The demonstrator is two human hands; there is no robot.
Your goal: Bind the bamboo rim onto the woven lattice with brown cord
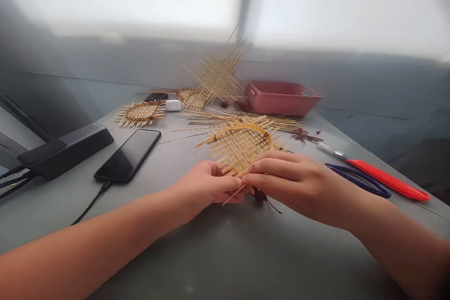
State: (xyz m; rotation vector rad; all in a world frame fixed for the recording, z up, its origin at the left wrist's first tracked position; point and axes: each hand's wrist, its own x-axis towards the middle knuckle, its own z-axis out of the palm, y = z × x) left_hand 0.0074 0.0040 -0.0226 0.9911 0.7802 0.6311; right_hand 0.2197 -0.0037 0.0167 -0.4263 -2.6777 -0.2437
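Between both hands, tilted up off the table, is a woven bamboo piece (239,147) with a curved yellow rim strip along its far side and loose strip ends jutting out all round. My left hand (214,183) is closed on its near left edge, thumb on top. My right hand (291,173) is closed on the near right edge, its fingertips meeting the left thumb. A thin strip end (232,195) pokes out below the fingertips. Dark reddish-brown cord (262,195) hangs under the right fingers. The rim part beneath my fingers is hidden.
Loose bamboo strips (211,119) lie behind the piece, near other woven pieces (142,111) and a pink basket (281,98). A phone (128,155) and a black box with cables (66,150) are left. A red-handled knife (388,179) and blue-handled cutters (358,180) lie right.
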